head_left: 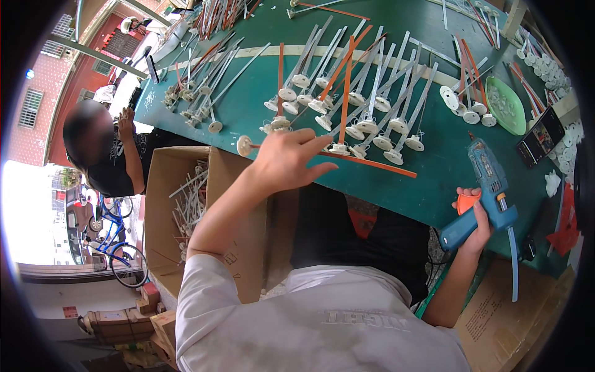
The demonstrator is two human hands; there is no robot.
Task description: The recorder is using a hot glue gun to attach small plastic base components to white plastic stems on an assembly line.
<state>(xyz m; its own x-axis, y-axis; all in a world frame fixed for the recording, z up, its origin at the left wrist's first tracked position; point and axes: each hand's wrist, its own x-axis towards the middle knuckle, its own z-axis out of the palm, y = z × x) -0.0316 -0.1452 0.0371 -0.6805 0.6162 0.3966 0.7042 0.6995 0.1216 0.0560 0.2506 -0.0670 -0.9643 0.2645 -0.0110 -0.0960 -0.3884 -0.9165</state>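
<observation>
Head view: green table (384, 193), carton (245, 273), glue gun (493, 180)

Sticks (346, 93) on table (385, 193), carton (251, 248) at left, glue gun (488, 177) right

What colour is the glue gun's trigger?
The trigger is orange, seen best in the head view.

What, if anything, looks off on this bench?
Nothing plainly spilled or broken. Mildly odd: one long reddish-brown flat strip runs crosswise near the front edge of the green tabletop, whereas most neighbouring pale grey flat strips with white round discs point away from that edge, so it breaks the pattern.
</observation>
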